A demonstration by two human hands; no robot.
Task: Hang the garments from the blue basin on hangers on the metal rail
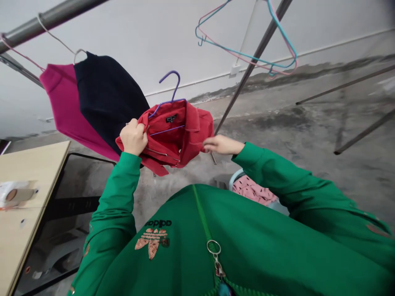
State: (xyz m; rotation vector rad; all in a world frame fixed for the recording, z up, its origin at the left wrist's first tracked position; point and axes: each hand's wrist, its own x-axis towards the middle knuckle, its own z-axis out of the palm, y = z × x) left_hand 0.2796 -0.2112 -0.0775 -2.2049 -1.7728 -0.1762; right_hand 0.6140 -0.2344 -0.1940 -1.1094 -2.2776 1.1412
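Observation:
A red jacket (197, 142) with a collar and a front zip is held up before me. Inside its shoulders sits a purple hanger (173, 88), its hook pointing upward and free of the rail. With closed fingers, my left hand (133, 137) grips the jacket at the collar and shoulder on the left. My right hand (222, 144) pinches the jacket's fabric at its right edge, near the sleeve. Behind the jacket and partly covered by it hangs a dark navy garment (108, 90).
A metal rail (58, 16) carries the navy garment and a magenta garment (66, 107). Blue and pink hangers (247, 57) hang at upper right beside a slanting metal pole (247, 76). Below my right arm is a tub (232, 181) with pink patterned cloth. A wooden table (37, 160) stands left.

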